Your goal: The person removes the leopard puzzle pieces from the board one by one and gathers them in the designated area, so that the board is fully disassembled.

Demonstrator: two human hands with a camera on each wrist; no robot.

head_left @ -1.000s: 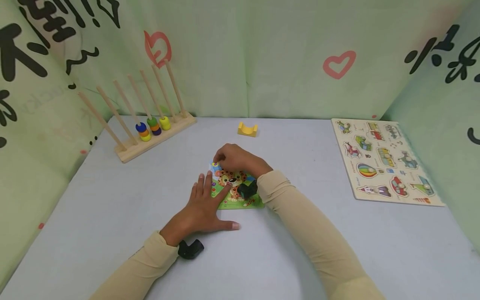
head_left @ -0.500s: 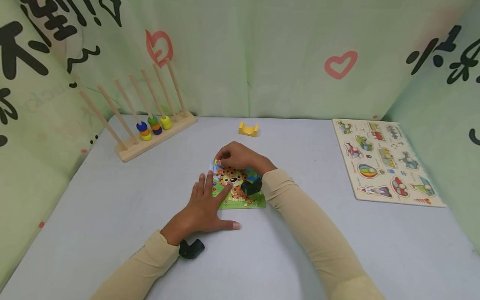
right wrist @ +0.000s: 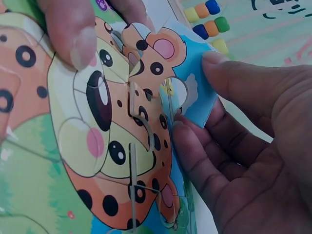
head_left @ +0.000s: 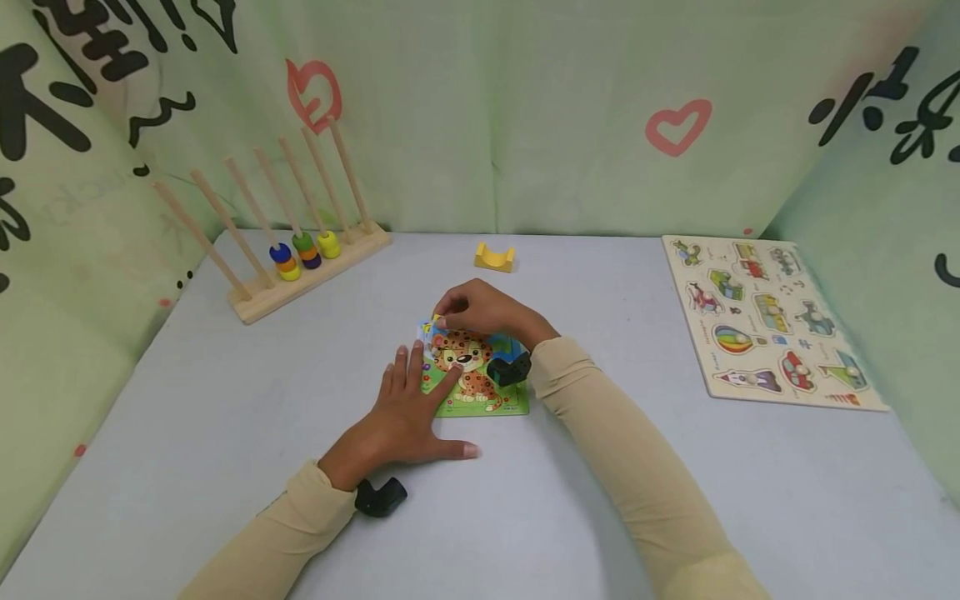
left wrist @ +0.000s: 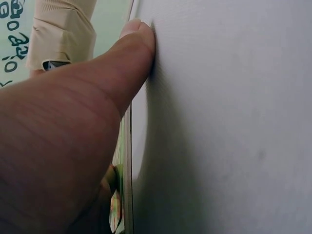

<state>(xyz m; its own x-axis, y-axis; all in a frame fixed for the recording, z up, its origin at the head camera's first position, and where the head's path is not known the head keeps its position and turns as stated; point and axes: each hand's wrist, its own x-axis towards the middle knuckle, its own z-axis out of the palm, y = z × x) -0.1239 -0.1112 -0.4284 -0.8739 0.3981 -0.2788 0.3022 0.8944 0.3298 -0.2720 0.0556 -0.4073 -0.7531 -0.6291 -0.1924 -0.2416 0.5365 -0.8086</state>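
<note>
A leopard jigsaw puzzle [head_left: 480,407] lies on the table in front of me. My left hand [head_left: 403,423] rests with spread fingers over its left edge, the thumb on the table; the left wrist view shows that thumb [left wrist: 122,66] close up. At the puzzle's upper left corner, my right hand [head_left: 489,312] pinches a jigsaw piece [right wrist: 197,66] between thumb and fingers. The piece shows a leopard's ear and blue sky. In the right wrist view it is tilted up from the other pieces, and left-hand fingertips [right wrist: 73,34] press on the leopard's face.
A wooden rack [head_left: 311,279] of upright pegs with a few coloured beads stands at the back left. A yellow curved block [head_left: 494,258] lies at the back middle. To the right is a wooden picture board [head_left: 772,325]. Printed cloth walls [head_left: 570,117] surround the white table [head_left: 600,292].
My right hand has shifted slightly up and to the right at the puzzle's upper left corner, and more of the puzzle shows beneath it. The left hand stays in place.
</note>
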